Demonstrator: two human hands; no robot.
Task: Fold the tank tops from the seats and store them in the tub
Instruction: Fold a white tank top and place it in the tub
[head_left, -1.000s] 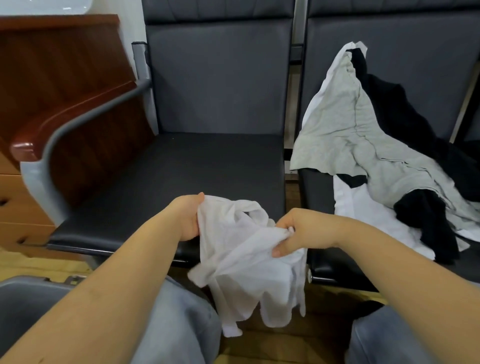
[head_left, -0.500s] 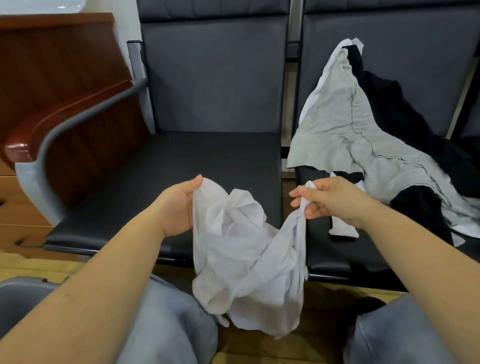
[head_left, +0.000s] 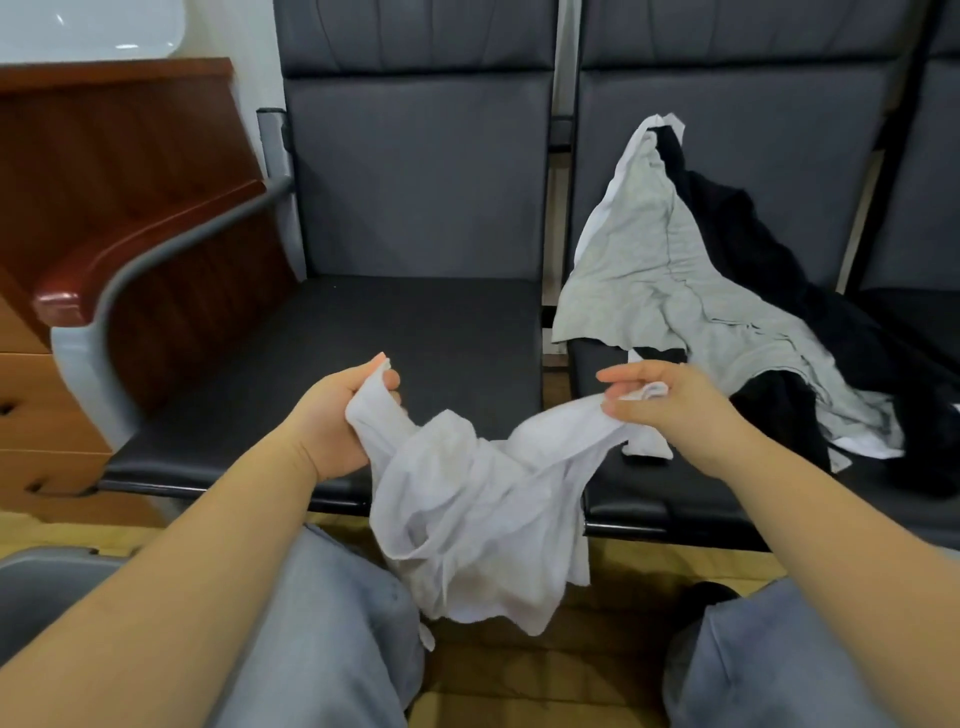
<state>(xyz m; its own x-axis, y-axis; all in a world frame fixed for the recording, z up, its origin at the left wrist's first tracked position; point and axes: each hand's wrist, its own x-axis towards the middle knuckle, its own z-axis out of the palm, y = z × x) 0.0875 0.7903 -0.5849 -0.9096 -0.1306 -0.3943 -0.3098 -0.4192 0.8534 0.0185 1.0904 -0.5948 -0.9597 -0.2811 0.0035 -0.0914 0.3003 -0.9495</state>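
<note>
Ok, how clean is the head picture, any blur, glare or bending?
Head view: soft, even light; glare spot on the wooden armrest; armrest and cabinet edge smeared by motion blur; wide-angle bends the chair frames; white tank top between left hand and right hand reads fairly clearly.

White tank top (head_left: 478, 514): crumpled, unfolded, held up between both hands in front of the seats, its bulk sagging in a bunch over the person's knees. Left hand (head_left: 337, 421) grips one bunched end; right hand (head_left: 670, 405) pinches the other end, a strap-like piece dangling below it. Grey tank top (head_left: 660, 280) draped loose over the right seat (head_left: 675, 499), partly up the backrest, lying on a black garment (head_left: 779, 415) and a white one (head_left: 872, 447). Grey tub (head_left: 47, 587) at lower left, only a corner visible.
</note>
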